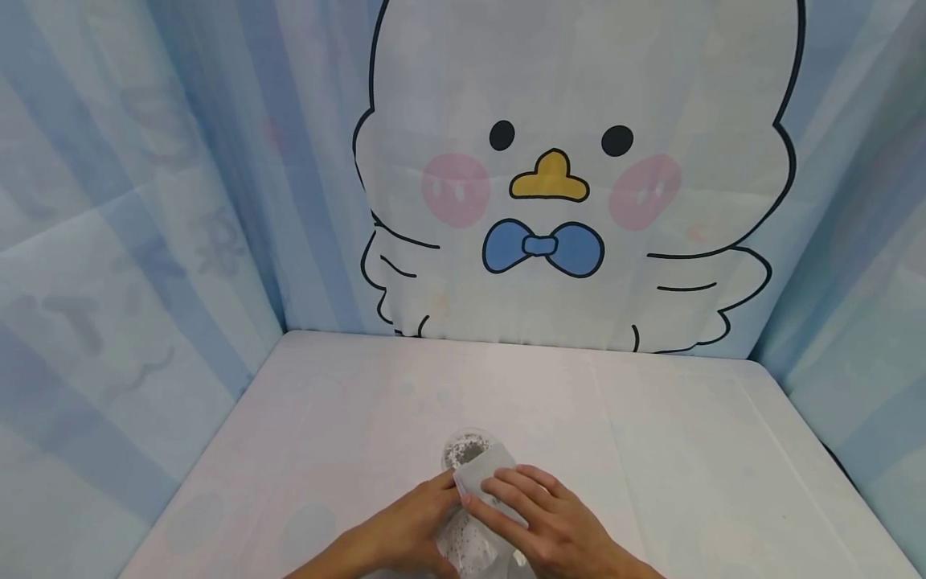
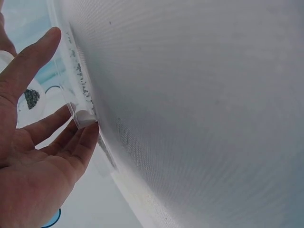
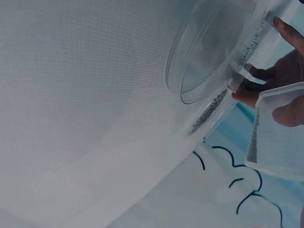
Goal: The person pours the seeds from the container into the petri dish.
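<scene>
My right hand [image 1: 557,527] holds a small translucent plastic tub [image 1: 483,470], tilted over a clear container [image 1: 466,543] on the table. Dark grains [image 2: 32,98] lie inside the tub, gathered along one wall in the right wrist view. At the clear container's left side, my left hand [image 1: 408,523] grips it, thumb at the near end and fingertips at the far corner. White and dark specks [image 2: 83,85] cover the bottom of this container. Just beyond it stands a round clear dish [image 1: 444,454] with grey grains and white bits, partly hidden by the tub.
Nearest me sits another round clear plastic piece [image 3: 178,71], beside the speckled container. A pale cloth [image 1: 687,450] covers the table. Blue and white curtains [image 1: 108,241] close in the sides, and a cartoon-printed curtain [image 1: 550,297] hangs behind the far edge.
</scene>
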Available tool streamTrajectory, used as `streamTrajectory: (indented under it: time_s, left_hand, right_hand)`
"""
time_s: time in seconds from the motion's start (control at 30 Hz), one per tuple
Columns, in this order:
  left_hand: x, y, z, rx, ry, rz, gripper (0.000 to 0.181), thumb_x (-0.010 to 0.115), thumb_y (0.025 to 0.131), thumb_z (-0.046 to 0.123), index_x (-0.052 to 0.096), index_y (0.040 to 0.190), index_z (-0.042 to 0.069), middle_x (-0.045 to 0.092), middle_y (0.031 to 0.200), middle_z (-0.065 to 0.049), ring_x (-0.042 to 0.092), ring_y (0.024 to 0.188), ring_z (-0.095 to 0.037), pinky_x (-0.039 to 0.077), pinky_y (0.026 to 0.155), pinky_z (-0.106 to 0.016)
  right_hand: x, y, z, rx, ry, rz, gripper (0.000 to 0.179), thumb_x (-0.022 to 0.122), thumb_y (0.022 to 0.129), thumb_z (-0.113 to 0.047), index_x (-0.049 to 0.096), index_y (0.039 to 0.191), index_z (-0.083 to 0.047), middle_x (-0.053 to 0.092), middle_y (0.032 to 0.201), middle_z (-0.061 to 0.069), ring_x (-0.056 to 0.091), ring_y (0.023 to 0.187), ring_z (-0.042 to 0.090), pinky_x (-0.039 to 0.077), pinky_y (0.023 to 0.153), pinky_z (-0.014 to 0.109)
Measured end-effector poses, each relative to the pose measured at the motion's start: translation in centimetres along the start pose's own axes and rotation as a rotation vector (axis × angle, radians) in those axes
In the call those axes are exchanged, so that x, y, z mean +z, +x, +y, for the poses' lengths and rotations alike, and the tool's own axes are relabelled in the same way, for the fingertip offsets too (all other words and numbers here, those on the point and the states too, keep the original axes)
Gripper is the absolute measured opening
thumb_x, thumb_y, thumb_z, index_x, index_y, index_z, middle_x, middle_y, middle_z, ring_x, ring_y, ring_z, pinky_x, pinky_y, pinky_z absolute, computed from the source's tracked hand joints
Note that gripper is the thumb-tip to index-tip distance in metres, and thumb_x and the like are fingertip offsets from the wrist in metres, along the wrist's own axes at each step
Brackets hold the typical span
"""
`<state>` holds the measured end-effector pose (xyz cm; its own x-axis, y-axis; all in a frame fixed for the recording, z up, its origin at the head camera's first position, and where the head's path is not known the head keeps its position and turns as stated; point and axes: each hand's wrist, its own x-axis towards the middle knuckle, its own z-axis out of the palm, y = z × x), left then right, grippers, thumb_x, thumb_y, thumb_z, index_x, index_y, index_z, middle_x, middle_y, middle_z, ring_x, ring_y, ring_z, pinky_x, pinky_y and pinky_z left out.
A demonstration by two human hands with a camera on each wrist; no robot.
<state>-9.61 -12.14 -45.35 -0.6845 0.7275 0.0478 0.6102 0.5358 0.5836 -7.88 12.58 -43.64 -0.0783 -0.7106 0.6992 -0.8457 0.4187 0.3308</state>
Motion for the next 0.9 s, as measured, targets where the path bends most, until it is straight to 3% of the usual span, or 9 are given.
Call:
streamTrajectory:
  time_s: [0.6, 0.9]
  left_hand:
    - [-0.06, -0.05, 0.25, -0.008, -0.014, 0.005, 0.097, 0.102, 0.06, 0.027, 0.057, 0.145, 0.014, 0.058, 0.141, 0.004, 0.057, 0.122, -0.004, 0.051, 0.108, -0.028]
    - [0.0, -0.06, 0.3, -0.031, -0.01, 0.002, 0.098, 0.102, 0.059, 0.027, 0.057, 0.145, 0.015, 0.058, 0.142, 0.003, 0.058, 0.123, -0.005, 0.051, 0.108, -0.028]
  right_hand:
    - [-0.05, 0.48, 0.06, -0.064, -0.021, 0.03, 0.075, 0.039, 0.102, -0.071, 0.068, 0.136, -0.011, 0.071, 0.123, 0.006, 0.065, 0.114, 0.02, 0.049, 0.101, 0.036]
    - [0.01, 0.51, -0.06, -0.056, -0.02, 0.035, 0.073, 0.039, 0.103, -0.07, 0.068, 0.136, -0.012, 0.071, 0.122, 0.006, 0.065, 0.113, 0.02, 0.049, 0.1, 0.036]
